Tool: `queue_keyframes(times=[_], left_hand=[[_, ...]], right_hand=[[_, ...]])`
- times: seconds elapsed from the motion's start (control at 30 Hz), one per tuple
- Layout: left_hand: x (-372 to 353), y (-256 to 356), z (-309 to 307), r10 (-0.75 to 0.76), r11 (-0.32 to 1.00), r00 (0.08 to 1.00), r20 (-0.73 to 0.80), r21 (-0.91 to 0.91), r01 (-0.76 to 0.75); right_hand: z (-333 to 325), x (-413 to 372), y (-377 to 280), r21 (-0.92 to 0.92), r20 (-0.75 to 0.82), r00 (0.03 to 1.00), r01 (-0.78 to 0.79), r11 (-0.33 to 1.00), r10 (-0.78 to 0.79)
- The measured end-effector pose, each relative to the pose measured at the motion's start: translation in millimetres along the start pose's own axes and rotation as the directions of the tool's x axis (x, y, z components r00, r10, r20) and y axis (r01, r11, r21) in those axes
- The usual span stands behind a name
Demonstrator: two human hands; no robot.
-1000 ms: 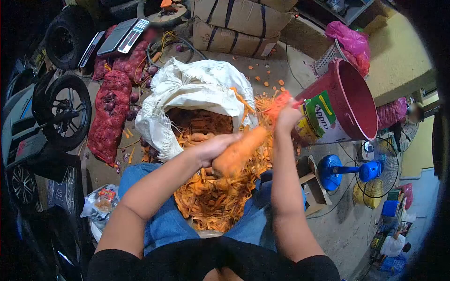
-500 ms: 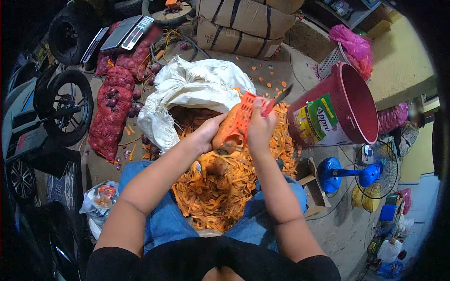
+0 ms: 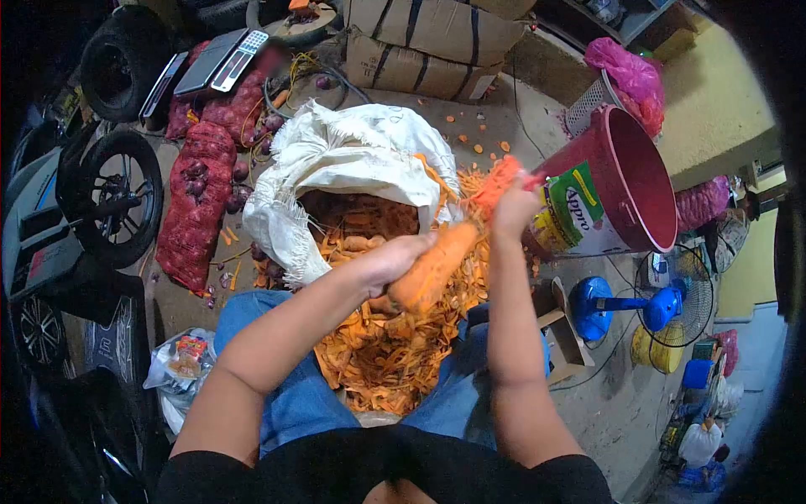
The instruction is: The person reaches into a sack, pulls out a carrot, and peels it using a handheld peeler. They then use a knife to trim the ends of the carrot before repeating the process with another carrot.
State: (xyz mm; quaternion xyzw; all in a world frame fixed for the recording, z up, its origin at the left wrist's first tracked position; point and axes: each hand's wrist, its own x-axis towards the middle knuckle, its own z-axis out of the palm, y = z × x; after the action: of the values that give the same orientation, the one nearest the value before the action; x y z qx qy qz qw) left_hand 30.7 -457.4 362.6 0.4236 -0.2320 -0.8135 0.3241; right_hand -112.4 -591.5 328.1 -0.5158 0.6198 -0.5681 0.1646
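Note:
A large orange carrot (image 3: 437, 267) is gripped in my left hand (image 3: 393, 262), its thick end toward me and its far end toward my right hand. My right hand (image 3: 514, 214) is closed on an orange-red perforated plastic tool (image 3: 497, 186), blurred by motion, at the carrot's far end. Under both hands lies a heap of orange peelings (image 3: 395, 361) between my knees. Beyond it is an open white woven sack (image 3: 361, 151) with carrots (image 3: 361, 244) at its mouth.
At right stand a dark red bucket (image 3: 617, 202) and a blue fan (image 3: 663, 311). Red net bags of onions (image 3: 197, 210) lie left, with scales (image 3: 222, 63) on some. A motorbike wheel (image 3: 117, 197) is farther left; boxes (image 3: 428, 42) stand behind.
The tool and my right hand have moved right and slightly down from over the carrot to its far end. The carrot now points up and right, more exposed. The earlier visible knife blade is not discernible.

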Motion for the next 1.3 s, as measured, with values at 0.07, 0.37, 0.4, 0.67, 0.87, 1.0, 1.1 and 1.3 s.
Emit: queue_keyframes(times=[0.07,0.37,0.4,0.67,0.87,1.0,1.1,1.3], left_hand=[[-15,5,11,0.003,0.998,0.996,0.085,0.061,-0.008],[8,14,-32,0.101,0.945,0.993,-0.053,-0.306,-0.112],[15,9,-37,0.143,0.946,0.989,-0.027,-0.291,-0.144],[30,6,-33,0.153,0.879,0.981,-0.122,-0.438,-0.191],[27,1,-22,0.155,0.973,0.986,-0.064,-0.161,-0.164],[8,-8,-7,0.099,0.993,0.992,0.084,0.06,-0.104],[-8,0,5,0.134,0.989,0.987,0.09,0.05,-0.138],[22,0,-44,0.01,0.961,1.0,0.011,-0.277,-0.007]], right_hand=[[-6,17,17,-0.006,-0.118,0.98,-0.163,0.987,0.161],[-4,-27,-49,0.522,0.237,0.951,-0.299,0.799,0.2],[-3,-36,-54,0.491,0.283,0.948,-0.273,0.827,0.146],[-1,-80,-70,0.379,0.345,0.92,0.044,0.924,-0.185],[-1,-60,-56,0.258,0.317,0.948,-0.047,0.965,-0.039],[-6,2,-12,0.055,-0.025,0.999,0.024,0.998,-0.022],[-16,18,-1,0.09,-0.076,0.975,-0.2,0.976,0.207],[-15,-28,-67,0.489,0.283,0.942,-0.304,0.818,0.18]])
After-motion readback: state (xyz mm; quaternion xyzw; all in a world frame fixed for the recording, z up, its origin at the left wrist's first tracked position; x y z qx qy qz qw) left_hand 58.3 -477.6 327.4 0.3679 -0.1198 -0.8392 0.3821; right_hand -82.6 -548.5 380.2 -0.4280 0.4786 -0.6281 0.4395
